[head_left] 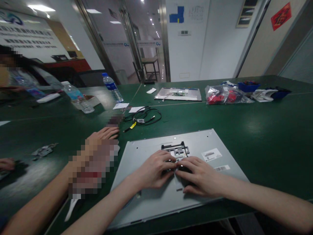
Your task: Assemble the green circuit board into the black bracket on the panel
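A flat grey metal panel, like the back of a display panel, lies on the green table in front of me. Near its middle is a cut-out bracket area with dark edges. My left hand rests on the panel just below that bracket, thumb and fingers pinched together. From the other side, my right hand meets it with its fingers curled and fingertips pressed close to the left ones. Whatever small part lies between the fingertips is hidden. A pale strip runs down the panel beneath my hands.
A co-worker's hand and forearm reach in at left, beside a blurred-out object. Black coiled cable lies beyond the panel. Farther back are a thin board, plastic-bagged red parts, blue trays and water bottles.
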The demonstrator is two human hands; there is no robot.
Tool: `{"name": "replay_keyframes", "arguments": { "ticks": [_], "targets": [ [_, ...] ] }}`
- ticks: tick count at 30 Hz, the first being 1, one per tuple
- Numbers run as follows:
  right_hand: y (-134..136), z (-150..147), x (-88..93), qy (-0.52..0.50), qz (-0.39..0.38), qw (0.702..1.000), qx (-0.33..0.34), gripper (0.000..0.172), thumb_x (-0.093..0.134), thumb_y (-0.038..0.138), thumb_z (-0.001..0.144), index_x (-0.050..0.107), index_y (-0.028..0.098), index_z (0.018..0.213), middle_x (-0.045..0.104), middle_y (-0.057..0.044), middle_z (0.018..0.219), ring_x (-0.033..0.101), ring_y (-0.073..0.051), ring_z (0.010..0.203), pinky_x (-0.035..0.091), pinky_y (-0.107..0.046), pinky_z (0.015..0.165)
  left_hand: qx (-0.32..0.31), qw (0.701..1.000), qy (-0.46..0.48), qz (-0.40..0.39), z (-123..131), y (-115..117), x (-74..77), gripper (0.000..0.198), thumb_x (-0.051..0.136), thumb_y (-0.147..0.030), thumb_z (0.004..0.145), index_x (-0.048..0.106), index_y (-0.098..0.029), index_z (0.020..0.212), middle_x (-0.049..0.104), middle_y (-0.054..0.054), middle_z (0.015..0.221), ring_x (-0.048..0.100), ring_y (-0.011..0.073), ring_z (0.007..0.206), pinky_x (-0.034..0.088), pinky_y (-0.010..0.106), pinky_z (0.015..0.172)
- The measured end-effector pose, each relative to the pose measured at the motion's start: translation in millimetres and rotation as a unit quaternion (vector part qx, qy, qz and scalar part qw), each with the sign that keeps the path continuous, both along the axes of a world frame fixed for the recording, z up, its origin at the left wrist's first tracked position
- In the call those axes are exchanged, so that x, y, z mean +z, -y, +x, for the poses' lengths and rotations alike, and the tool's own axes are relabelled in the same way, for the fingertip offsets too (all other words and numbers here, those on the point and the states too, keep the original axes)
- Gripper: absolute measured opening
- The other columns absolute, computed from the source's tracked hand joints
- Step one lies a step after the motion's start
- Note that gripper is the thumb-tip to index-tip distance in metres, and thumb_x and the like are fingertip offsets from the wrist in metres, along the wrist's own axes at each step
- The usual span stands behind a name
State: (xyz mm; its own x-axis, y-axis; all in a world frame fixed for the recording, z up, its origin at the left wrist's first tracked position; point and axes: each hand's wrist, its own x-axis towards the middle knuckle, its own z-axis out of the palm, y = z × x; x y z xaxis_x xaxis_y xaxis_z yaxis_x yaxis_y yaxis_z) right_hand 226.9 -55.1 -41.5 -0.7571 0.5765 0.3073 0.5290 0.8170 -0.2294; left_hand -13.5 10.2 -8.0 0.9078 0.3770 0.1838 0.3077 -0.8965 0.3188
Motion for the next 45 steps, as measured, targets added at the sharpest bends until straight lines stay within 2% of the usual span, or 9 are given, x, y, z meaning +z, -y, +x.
{"name": "replay_keyframes", "arguments": {
  "ticks": [21, 26, 31, 34, 40, 45],
  "targets": [
    [0.8, 0.2, 1.4, -0.002, -0.008, 1.000, 0.000, 0.049, 0.056, 0.049, 0.093, 0.057, 0.016, 0.129, 0.047, -0.015, 0.140, 0.040, -0.029, 0.129, 0.038, -0.046, 0.108, -0.003, 1.000, 0.013, 0.001, 0.3, -0.1, -0.9, 0.021, 0.055, -0.022, 0.089, 0.066, -0.024, 0.106, 0.067, 0.006, 0.107, 0.060, 0.0229, 0.099, 0.046, 0.044, 0.090],
    [1.5, 1.2, 4.0, 0.004, 0.000, 0.999, 0.032, 0.038, 0.056, 0.046, 0.094, 0.062, 0.019, 0.120, 0.042, -0.013, 0.145, 0.040, -0.028, 0.129, 0.038, -0.045, 0.107, -0.004, 1.000, 0.018, 0.003, 0.0, -0.6, -0.4, 0.025, 0.056, -0.021, 0.088, 0.066, -0.024, 0.110, 0.066, 0.006, 0.108, 0.060, 0.0229, 0.098, 0.045, 0.044, 0.091],
    [1.4, 1.6, 3.5, -0.006, 0.007, 0.997, 0.074, 0.033, 0.054, 0.044, 0.096, 0.062, 0.021, 0.118, 0.050, -0.012, 0.134, 0.041, -0.026, 0.128, 0.038, -0.043, 0.107, -0.004, 1.000, 0.016, -0.002, 1.3, -0.5, 1.4, 0.023, 0.055, -0.022, 0.089, 0.067, -0.025, 0.108, 0.067, 0.006, 0.106, 0.059, 0.0229, 0.097, 0.045, 0.044, 0.090],
    [1.3, 1.2, 4.4, -0.006, 0.017, 0.995, 0.093, 0.032, 0.053, 0.043, 0.096, 0.062, 0.020, 0.116, 0.050, -0.011, 0.136, 0.041, -0.024, 0.128, 0.036, -0.043, 0.108, -0.007, 1.000, 0.012, -0.007, 1.8, 0.0, 2.7, 0.022, 0.055, -0.022, 0.089, 0.067, -0.024, 0.108, 0.067, 0.006, 0.105, 0.059, 0.0226, 0.097, 0.045, 0.044, 0.090],
    [2.2, -0.2, 7.3, -0.002, 0.018, 0.998, 0.056, 0.037, 0.056, 0.042, 0.095, 0.056, 0.019, 0.124, 0.054, -0.012, 0.133, 0.044, -0.026, 0.124, 0.040, -0.043, 0.104, -0.001, 1.000, 0.009, -0.001, 0.0, -0.5, -0.4, 0.023, 0.057, -0.021, 0.087, 0.067, -0.024, 0.108, 0.066, 0.006, 0.107, 0.059, 0.0232, 0.098, 0.045, 0.044, 0.090],
    [0.5, -0.1, 4.1, -0.011, 0.016, 1.000, 0.024, 0.045, 0.055, 0.046, 0.094, 0.054, 0.017, 0.129, 0.049, -0.014, 0.140, 0.045, -0.028, 0.123, 0.040, -0.045, 0.104, 0.001, 1.000, 0.015, 0.000, -0.2, -0.5, -0.6, 0.028, 0.057, -0.019, 0.085, 0.065, -0.024, 0.111, 0.066, 0.006, 0.109, 0.060, 0.0233, 0.099, 0.046, 0.045, 0.092]
  ]
}}
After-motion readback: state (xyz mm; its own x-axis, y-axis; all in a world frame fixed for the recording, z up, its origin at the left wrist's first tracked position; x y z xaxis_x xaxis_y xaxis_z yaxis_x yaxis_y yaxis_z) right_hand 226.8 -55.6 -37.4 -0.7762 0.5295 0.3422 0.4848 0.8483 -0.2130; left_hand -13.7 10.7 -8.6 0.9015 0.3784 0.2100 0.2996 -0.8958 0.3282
